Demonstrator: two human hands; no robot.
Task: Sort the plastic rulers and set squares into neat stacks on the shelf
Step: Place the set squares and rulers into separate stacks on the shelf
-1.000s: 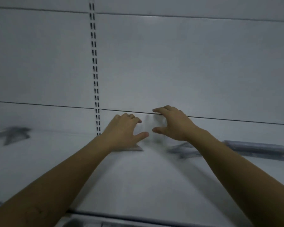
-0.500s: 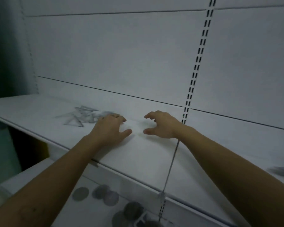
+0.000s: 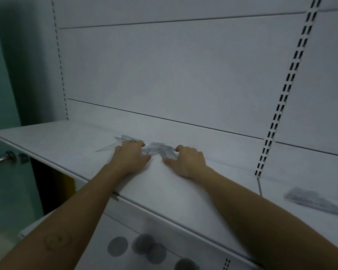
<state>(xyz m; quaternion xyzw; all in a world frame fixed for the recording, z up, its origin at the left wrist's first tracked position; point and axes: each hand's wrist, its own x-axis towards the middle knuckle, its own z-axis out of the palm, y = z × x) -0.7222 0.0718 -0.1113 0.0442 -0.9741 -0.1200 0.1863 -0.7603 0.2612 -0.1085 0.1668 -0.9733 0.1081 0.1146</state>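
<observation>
1. Clear plastic set squares (image 3: 158,151) heaped loosely on the white shelf (image 3: 66,141), a little to 11 o'clock of frame centre, close to the back panel (image 3: 183,75); pale, see-through, with faint printed markings.
2. Thin triangular tips fanning out toward 9 o'clock from under the left hand (image 3: 129,156); pieces overlapping at odd angles, not aligned.
3. Second group of clear rulers (image 3: 316,202) lying flat on the same shelf at 4 o'clock, well apart from the heap; blurred, graduations not legible.
4. Left hand palm-down on the 9 o'clock part of the heap, fingers curled and pressing on the plastic, thumb spread toward 3 o'clock; no closed grip to be seen.
5. Right hand (image 3: 187,159) palm-down at the 3 o'clock edge of the heap, fingers bent, fingertips touching the plastic, thumb pointing toward 9 o'clock; whether pinching a piece, cannot tell.
6. No readable brand, label or number anywhere; markings on the plastic too smeared to read.
7. Slotted upright (image 3: 289,88) at 2 o'clock; dark round discs (image 3: 144,248) on the lower level at 6 o'clock; door handle (image 3: 5,157) at 9 o'clock.
</observation>
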